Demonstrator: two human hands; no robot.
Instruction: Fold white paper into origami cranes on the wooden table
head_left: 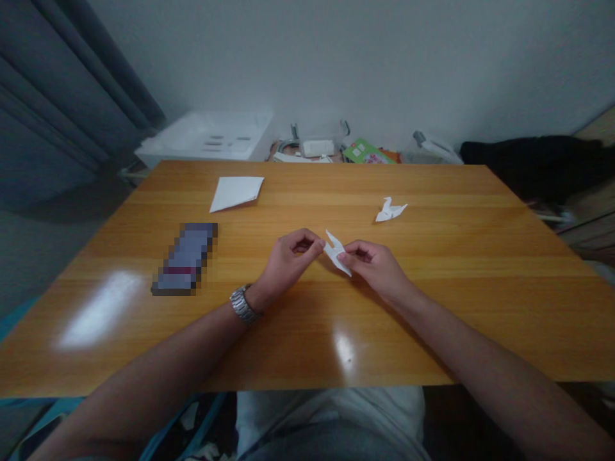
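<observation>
Both hands hold a small white folded-paper bird [336, 251] just above the wooden table. My left hand [296, 255] pinches one of its pointed ends between thumb and forefinger. On the other side, my right hand [372, 264] grips the folded body, its thumb pressed on the paper. Part of the bird is hidden behind my fingers. Farther back to the right, a finished-looking paper crane [391, 210] rests on the table, apart from both hands. A silver watch [244, 303] is on my left wrist.
A stack of white paper [237, 193] lies at the table's back left. Nearer, on the left, is a blurred-out phone [186, 258]. Behind the wooden table [307, 333] stand a white plastic bin [202, 153], cables and a green packet [368, 152]. A dark cloth [533, 166] lies at right.
</observation>
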